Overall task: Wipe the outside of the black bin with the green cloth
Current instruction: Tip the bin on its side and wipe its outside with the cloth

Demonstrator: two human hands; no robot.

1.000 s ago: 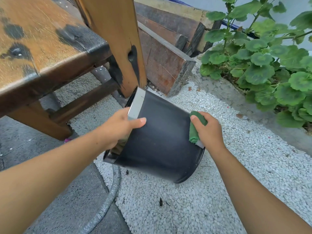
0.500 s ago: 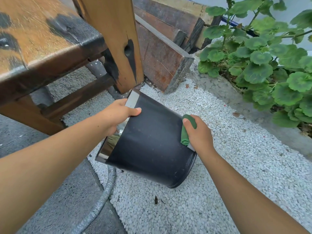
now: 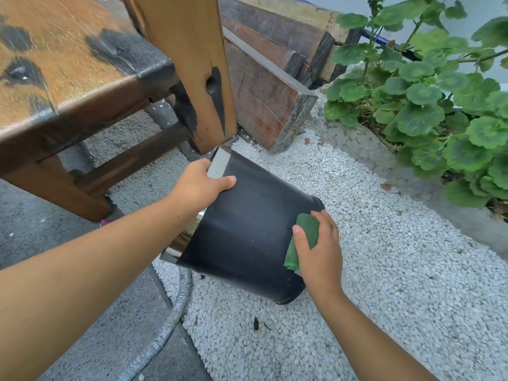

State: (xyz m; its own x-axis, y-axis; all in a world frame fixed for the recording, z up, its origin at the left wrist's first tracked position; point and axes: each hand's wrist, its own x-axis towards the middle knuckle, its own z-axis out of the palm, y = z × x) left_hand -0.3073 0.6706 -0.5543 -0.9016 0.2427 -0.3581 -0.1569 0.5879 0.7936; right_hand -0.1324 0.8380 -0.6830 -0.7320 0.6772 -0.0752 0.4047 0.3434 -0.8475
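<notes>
The black bin (image 3: pixel 244 229) lies tilted over white gravel, its silver-rimmed mouth toward the left and its base toward the right. My left hand (image 3: pixel 200 185) grips the silver rim at the top, thumb lying on the black wall. My right hand (image 3: pixel 319 251) presses the folded green cloth (image 3: pixel 303 240) flat against the bin's side near its base. Part of the cloth is hidden under my palm.
A worn wooden bench (image 3: pixel 68 86) and its leg (image 3: pixel 192 70) stand right behind the bin. Stacked timber beams (image 3: pixel 269 86) lie beyond. Leafy green plants (image 3: pixel 428 105) fill a raised concrete bed at right. A grey hose (image 3: pixel 167 323) curves along the gravel's left edge.
My right hand has slid the green cloth down the bin's side toward me. The left hand keeps its grip on the rim, and the bin stays tilted.
</notes>
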